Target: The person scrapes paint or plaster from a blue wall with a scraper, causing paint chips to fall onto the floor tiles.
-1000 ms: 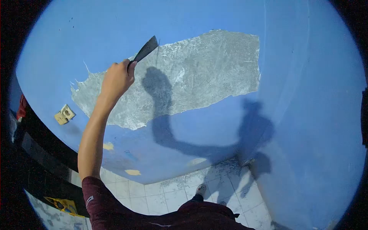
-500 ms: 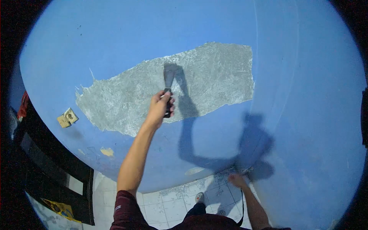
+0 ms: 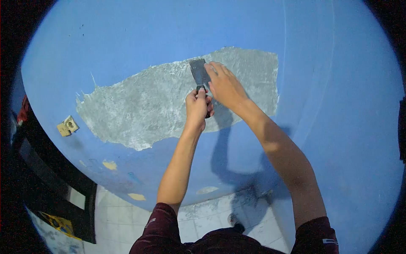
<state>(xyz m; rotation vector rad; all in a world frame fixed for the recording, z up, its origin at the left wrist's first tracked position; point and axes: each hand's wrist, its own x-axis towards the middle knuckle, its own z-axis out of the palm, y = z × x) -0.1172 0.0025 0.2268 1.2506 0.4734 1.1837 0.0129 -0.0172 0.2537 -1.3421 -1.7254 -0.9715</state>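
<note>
My left hand (image 3: 198, 106) is wrapped round the black handle of a putty knife (image 3: 198, 71), whose wide dark blade points up at the top edge of a bare grey patch (image 3: 139, 101) in the blue wall (image 3: 139, 34). Just right of the blade is my right hand (image 3: 226, 84), its fingers apart and pointing up and left over the patch. Nothing shows in it. The patch has ragged edges and whitish scrape marks.
Yellowed wall sockets (image 3: 67, 125) are at the left, above dark furniture (image 3: 55, 169). A yellow item (image 3: 61, 223) lies at the lower left. White floor tiles (image 3: 122, 216) meet the wall below. Shadows of my arms fall on the wall.
My left hand has moved right and slightly up with the putty knife. My right hand has risen from low at the right to beside the blade.
</note>
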